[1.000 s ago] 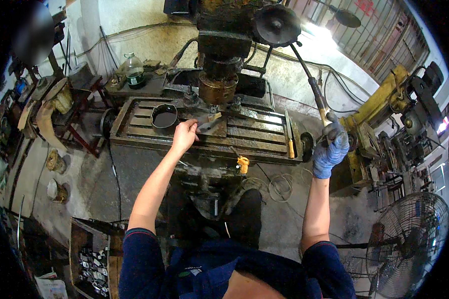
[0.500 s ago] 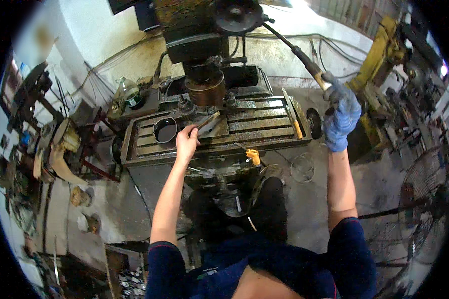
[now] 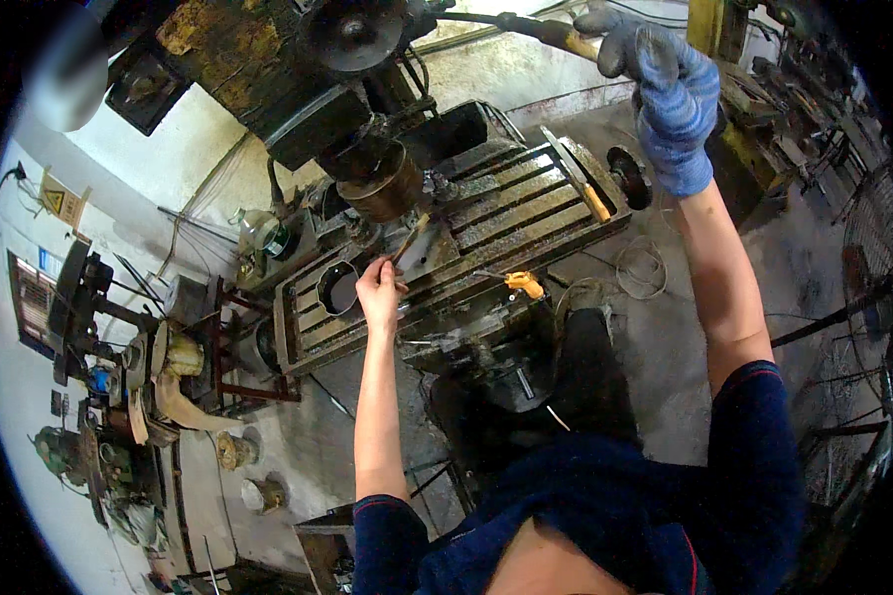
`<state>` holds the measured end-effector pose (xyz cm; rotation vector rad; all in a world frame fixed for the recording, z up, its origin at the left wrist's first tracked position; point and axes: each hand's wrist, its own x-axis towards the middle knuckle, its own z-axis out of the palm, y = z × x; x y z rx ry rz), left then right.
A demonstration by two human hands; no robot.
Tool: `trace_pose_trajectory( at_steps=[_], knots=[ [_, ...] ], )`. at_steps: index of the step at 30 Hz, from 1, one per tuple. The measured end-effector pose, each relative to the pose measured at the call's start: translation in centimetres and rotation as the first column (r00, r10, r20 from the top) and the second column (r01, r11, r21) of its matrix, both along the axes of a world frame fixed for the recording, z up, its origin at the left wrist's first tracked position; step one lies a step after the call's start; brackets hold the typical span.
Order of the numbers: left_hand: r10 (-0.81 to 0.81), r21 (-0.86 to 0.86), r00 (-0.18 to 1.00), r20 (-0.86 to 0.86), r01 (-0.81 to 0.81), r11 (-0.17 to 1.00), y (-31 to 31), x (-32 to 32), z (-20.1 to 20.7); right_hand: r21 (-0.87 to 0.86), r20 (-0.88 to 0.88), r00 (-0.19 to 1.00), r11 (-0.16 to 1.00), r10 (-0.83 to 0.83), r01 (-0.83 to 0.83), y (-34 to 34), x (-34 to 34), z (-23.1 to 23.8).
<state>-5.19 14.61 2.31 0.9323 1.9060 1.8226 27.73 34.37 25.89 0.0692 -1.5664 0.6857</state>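
Observation:
A thin brush with a pale tip [image 3: 420,226] is pinched in my bare left hand [image 3: 378,294], its tip under the machine's round spindle head [image 3: 379,186]. Just left of that hand, a dark round cup [image 3: 338,288] rests on the slotted metal worktable [image 3: 486,226]. My right hand [image 3: 673,104], in a blue-grey knitted glove, is wrapped round the end of a long lever [image 3: 546,34]. This lever runs to the machine's hub [image 3: 355,32]. What lies directly beneath the spindle is partly hidden.
An orange-handled file-like tool [image 3: 593,201] lies at the table's right end. A yellow-handled tool [image 3: 524,285] sits at the front edge. Behind the left end stands a clear bottle [image 3: 264,233]. Coiled wire [image 3: 642,270] is on the floor at right, a fan guard [image 3: 875,213] farther right.
The view has tilted, so the machine and table look slanted. My right hand and the lever appear higher. My left hand still holds the brush beside the cup.

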Motion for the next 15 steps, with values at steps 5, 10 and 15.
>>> trace_pose_trajectory(
  at_steps=[5, 10, 15],
  knots=[
    [0.051, -0.001, 0.999, -0.005, -0.051, 0.999, 0.1, 0.2, 0.1, 0.158, -0.053, 0.998, 0.987, 0.034, -0.025, -0.6, -1.0, 3.3],
    [0.055, 0.045, 0.998, -0.002, -0.055, 0.997, 1.6, -0.7, -0.8, 0.187, -0.089, 0.996, 0.982, -0.013, 0.029, 0.4, -1.1, 6.1],
    [0.16, -0.01, 0.983, -0.091, -0.162, 0.987, 1.9, -1.4, -1.0, 0.588, -0.168, 0.961, 0.76, -0.221, 0.278, 3.1, -1.2, 10.4]
  ],
)
